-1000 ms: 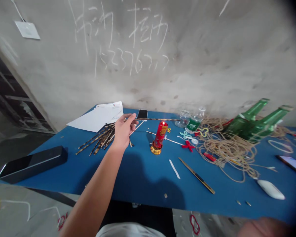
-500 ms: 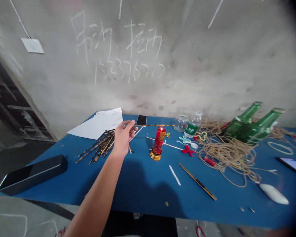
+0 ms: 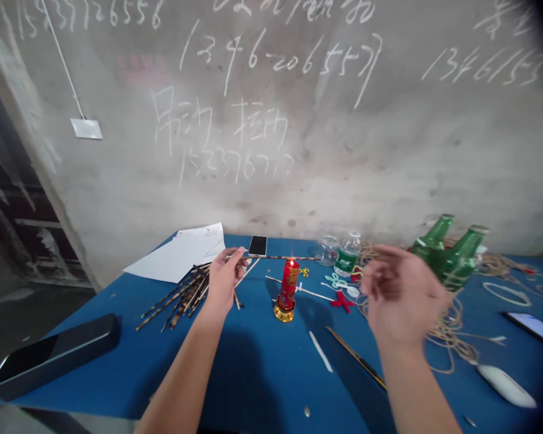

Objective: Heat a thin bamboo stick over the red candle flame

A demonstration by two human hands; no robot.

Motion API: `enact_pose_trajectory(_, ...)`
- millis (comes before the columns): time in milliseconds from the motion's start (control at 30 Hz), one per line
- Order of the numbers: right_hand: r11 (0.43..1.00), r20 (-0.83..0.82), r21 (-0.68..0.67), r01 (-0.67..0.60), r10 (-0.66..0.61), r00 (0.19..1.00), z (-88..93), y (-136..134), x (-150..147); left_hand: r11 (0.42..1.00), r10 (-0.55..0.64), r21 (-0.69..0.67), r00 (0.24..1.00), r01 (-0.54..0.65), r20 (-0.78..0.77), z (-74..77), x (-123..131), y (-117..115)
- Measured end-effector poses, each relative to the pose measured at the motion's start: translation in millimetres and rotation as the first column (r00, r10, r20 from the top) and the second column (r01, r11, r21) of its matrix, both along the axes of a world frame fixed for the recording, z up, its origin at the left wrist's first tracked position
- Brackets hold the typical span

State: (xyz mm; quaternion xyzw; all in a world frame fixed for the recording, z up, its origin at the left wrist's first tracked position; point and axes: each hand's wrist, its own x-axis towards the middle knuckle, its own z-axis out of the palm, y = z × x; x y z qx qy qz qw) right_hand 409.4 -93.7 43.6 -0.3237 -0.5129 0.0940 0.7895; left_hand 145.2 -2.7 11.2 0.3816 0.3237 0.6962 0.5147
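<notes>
Chalk-marked concrete wall [image 3: 298, 187] rises behind a blue tabletop [image 3: 262, 355]. Left hand [image 3: 225, 280] pinches one end of a thin striped stick [image 3: 276, 258], whose long axis runs level rightward across the frame, just above the flame of a lit red candle [image 3: 288, 286]. Right hand [image 3: 402, 295], open and empty, hovers nearer the stick's free end.
</notes>
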Motion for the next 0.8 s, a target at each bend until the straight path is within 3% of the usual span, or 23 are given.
enact_pose_trajectory(167, 0.959, -0.145, -0.272, -0.075, 0.037, 0.989, -44.3, 37.8, 6.1, 1.000, 0.008, -0.003, 1.000, -0.008, -0.014, -2.0, -2.2, 2.2)
enact_pose_trajectory(300, 0.933, -0.136, -0.325, -0.154, 0.115, 0.984, -65.9, 42.6, 6.8, 1.000, 0.012, 0.008, 0.999, -0.012, -0.031, -1.5, -1.3, 1.1)
enact_pose_trajectory(433, 0.913, -0.077, -0.361, -0.188, 0.172, 0.982, -66.6, 39.3, -0.2, 1.000, 0.006, -0.003, 0.999, -0.006, -0.037, -1.2, 0.2, 0.4)
enact_pose_trajectory(800, 0.917, -0.003, -0.373, -0.143, 0.153, 0.988, -66.9, 37.5, -8.3, 1.000, 0.002, -0.004, 0.998, -0.003, -0.061, 0.0, 1.2, -0.9)
